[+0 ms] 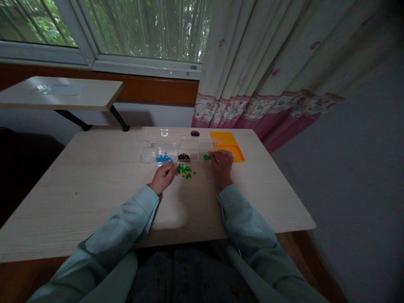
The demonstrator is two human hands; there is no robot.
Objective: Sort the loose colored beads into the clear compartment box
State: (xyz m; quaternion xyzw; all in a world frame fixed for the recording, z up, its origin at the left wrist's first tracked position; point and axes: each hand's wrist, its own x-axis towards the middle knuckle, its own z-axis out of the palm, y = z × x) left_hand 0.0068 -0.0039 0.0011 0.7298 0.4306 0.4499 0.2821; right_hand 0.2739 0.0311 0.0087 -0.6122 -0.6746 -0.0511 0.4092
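Left hand point(163, 177) is curling its fingers beside loose green-and-yellow pieces point(184, 171) on the pale counter point(110, 202); can't tell whether it's gripping any. Right hand point(222, 167) is bending in by green pieces point(206, 157) in a clear tray point(147, 155); its grip isn't showing clearly either. Blue pieces point(164, 158) and brown pieces point(184, 157) are sitting in neighbouring compartments. Orange case point(223, 137) is lying near right hand. Curtain point(233, 54) is hanging beside the window point(148, 29).

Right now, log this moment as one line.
left hand: beside green-yellow pile | right hand: beside green pieces | blue pieces, brown pieces: in separate clear compartments | orange container: near right hand
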